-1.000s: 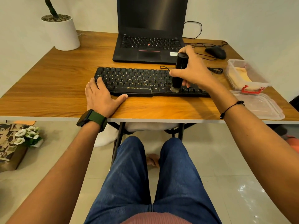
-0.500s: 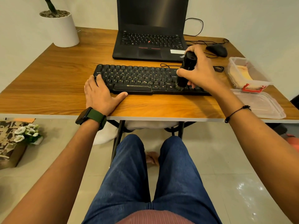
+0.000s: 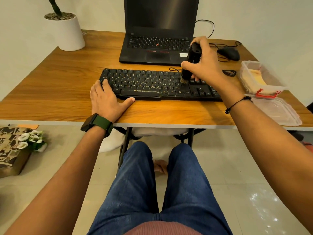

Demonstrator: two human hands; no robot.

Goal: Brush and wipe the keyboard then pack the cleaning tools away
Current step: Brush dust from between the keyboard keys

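A black keyboard [image 3: 149,84] lies across the wooden desk [image 3: 50,92] in front of me. My right hand [image 3: 205,65] is closed around a black cleaning brush [image 3: 192,60], held nearly upright with its pale bristles touching the keys on the keyboard's right side. My left hand [image 3: 105,99] rests flat on the desk, fingers on the keyboard's lower left corner and thumb along its front edge. At the desk's right edge stands a clear plastic box [image 3: 260,77] with a yellow cloth [image 3: 254,78] inside and a red latch; its clear lid [image 3: 277,112] lies just in front.
An open black laptop [image 3: 157,39] sits behind the keyboard. A black mouse [image 3: 228,53] with coiled cables lies at the back right. A white plant pot [image 3: 66,31] stands at the back left corner. On the floor to the left are a printed box and white flowers [image 3: 28,138].
My right hand moved the brush from the front rows of keys toward the back rows on the keyboard's right side. My left hand stayed in place.
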